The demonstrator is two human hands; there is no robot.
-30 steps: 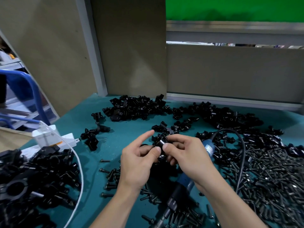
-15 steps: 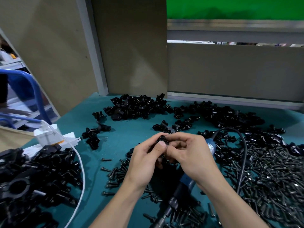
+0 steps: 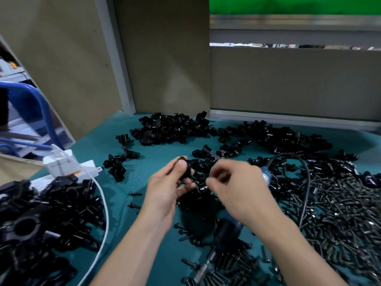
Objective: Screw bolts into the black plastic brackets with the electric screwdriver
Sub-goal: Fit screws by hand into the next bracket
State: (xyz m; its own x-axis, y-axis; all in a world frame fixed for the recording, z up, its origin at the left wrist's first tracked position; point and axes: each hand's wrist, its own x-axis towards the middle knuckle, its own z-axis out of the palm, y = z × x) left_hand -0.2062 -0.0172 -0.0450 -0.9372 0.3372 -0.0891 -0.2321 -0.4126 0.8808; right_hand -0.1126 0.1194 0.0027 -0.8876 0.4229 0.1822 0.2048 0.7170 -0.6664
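Observation:
My left hand [image 3: 167, 193] grips a black plastic bracket [image 3: 186, 169] between thumb and fingers above the green mat. My right hand [image 3: 237, 188] is blurred beside it, fingers curled, pinching a small black piece [image 3: 203, 189] that may be a bolt. The blue electric screwdriver [image 3: 228, 230] lies on the mat under my right wrist, bit [image 3: 203, 271] pointing toward me, its black cable [image 3: 305, 182] looping to the right. Loose black bolts [image 3: 340, 213] cover the mat on the right. More brackets [image 3: 171, 129] are heaped at the back.
A pile of larger black clamps [image 3: 47, 213] fills the left front. A white charger box [image 3: 61, 166] and white cable [image 3: 103, 205] lie at the left. Brown partition boards [image 3: 165, 58] wall the back. A blue metal frame [image 3: 43, 106] stands off the table's left edge.
The hands, joined on one bracket before, have drawn apart. My left hand keeps the bracket and has shifted left; my right hand has moved right and down.

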